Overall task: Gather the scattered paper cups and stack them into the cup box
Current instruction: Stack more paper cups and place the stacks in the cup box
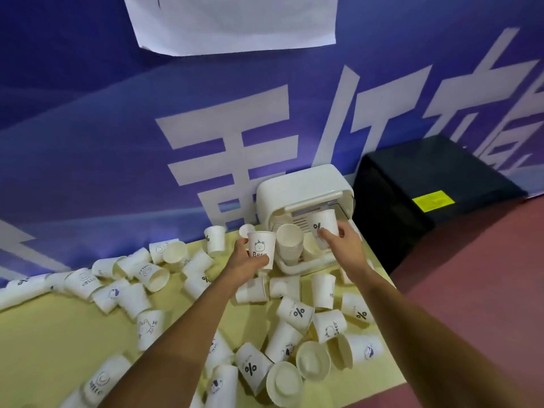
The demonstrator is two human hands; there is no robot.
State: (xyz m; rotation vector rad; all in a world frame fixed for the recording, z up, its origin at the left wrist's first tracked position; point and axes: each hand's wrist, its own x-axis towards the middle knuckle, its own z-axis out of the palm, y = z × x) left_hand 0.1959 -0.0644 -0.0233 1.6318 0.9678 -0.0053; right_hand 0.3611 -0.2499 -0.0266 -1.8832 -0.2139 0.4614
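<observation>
My left hand [246, 262] grips an upright white paper cup with a bear print [262, 247], just left of the white cup box [297, 189]. My right hand [341, 241] holds a percent-sign cup [323, 228] at the box's open front, above a stack of cups [290, 242] standing inside it. The box's lid is flipped up. Many white cups lie scattered on the yellow table [59, 334]; one of them, a percent-sign cup [295, 312], lies near my right forearm.
A black box with a yellow label [432, 184] stands right of the cup box, beyond the table edge. A blue banner wall [117, 128] rises directly behind the table. Reddish floor [471, 290] lies to the right. One cup stands upright [215, 238] by the wall.
</observation>
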